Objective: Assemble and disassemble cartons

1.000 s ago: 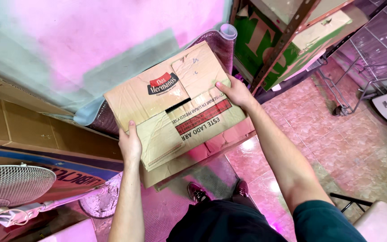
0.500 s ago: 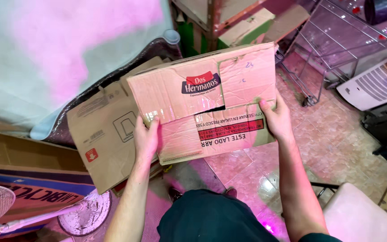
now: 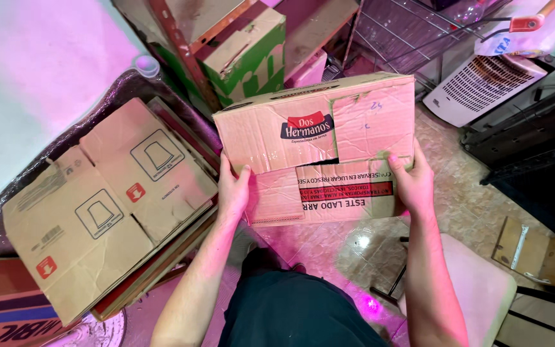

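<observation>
Box: a flattened brown cardboard box (image 3: 319, 148) is held out in front of the body, above the tiled floor (image 3: 457, 193).
Left hand: the left hand (image 3: 234, 189) is clenched on the box's lower left edge.
Right hand: the right hand (image 3: 412, 183) is clamped on the lower right edge, thumb on top.
Stack: a stack of flattened boxes (image 3: 107, 199) is seen just to the left.
Handling: the box is best kept level, gripped evenly on both sides; the flaps look torn, possibly loose.

flat cartons (image 3: 107, 205) L | green box (image 3: 248, 54) | wire rack (image 3: 412, 29) | white heater (image 3: 489, 83)
</observation>
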